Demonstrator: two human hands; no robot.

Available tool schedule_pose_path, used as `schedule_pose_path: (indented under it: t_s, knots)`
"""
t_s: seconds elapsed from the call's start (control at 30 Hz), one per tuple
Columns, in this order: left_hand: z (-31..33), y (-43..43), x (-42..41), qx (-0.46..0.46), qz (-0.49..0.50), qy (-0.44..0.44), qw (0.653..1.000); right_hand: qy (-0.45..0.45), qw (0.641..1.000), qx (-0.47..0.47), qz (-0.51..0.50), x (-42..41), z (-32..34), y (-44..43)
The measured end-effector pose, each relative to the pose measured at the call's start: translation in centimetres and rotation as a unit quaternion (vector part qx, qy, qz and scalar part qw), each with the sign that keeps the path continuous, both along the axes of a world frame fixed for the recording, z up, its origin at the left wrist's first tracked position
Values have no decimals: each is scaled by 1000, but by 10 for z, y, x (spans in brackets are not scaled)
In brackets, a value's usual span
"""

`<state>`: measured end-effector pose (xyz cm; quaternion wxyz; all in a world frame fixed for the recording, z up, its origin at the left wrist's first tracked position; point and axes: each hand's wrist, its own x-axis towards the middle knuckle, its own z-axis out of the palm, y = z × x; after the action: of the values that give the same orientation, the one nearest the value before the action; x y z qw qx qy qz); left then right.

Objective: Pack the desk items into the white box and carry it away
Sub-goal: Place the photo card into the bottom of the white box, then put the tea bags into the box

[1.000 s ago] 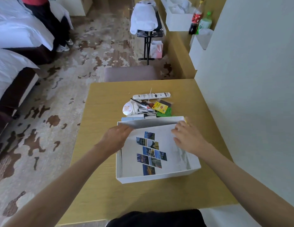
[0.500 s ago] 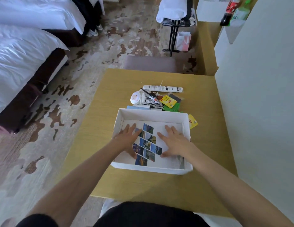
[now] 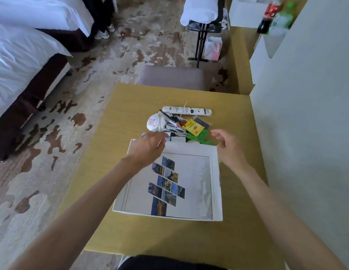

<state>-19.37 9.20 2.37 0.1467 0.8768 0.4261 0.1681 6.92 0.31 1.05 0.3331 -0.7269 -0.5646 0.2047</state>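
The white box (image 3: 217,184) sits on the wooden desk (image 3: 130,102) with a white booklet (image 3: 189,172) printed with small photos lying flat inside it. Behind the box lies a pile of small items: a white remote control (image 3: 186,110), a round white case (image 3: 153,123), coiled white cables (image 3: 175,129), a yellow tea packet (image 3: 194,128) and green packets (image 3: 199,137). My left hand (image 3: 148,146) hovers over the box's far left corner, fingers apart. My right hand (image 3: 227,145) hovers over the far right corner, also holding nothing.
A grey upholstered stool (image 3: 173,76) stands behind the desk. A white wall (image 3: 306,114) runs along the desk's right side. Beds (image 3: 23,55) stand at the left on patterned carpet. A luggage rack (image 3: 204,26) and bottles (image 3: 267,16) are at the back.
Both hands have lifted off the booklet, which they pressed flat into the box, and moved toward the box's far edge and the pile.
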Motion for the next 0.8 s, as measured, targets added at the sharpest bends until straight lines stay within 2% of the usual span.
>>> schedule_pose_path:
  t_s: [0.1, 0.2, 0.27, 0.37, 0.47, 0.53, 0.67, 0.8]
  knots:
    - [-2, 24, 43, -34, -38, -5, 999, 7, 994, -90, -60, 28, -21, 12]
    - [-21, 48, 79, -167, -79, 74, 980, -3, 978, -211, -1, 44, -47, 15]
    - [-37, 63, 94, -249, -106, 106, 957, -2, 970, -240, 36, 48, -60, 16]
    - [-56, 81, 114, -274, -139, 122, 944, -11, 954, -292, 64, 51, -77, 23]
    - [-66, 92, 140, -268, -187, 162, 931, -84, 936, -327, 97, 51, -91, 28]
    - [-71, 94, 158, -255, -217, 186, 924, -134, 937, -314, 80, 52, -98, 25]
    - [-80, 91, 188, -111, -295, 245, 917, -155, 940, -304, 3, 56, -104, 7]
    - [-90, 87, 206, 5, -338, 317, 886, -142, 937, -320, -9, 62, -107, -9]
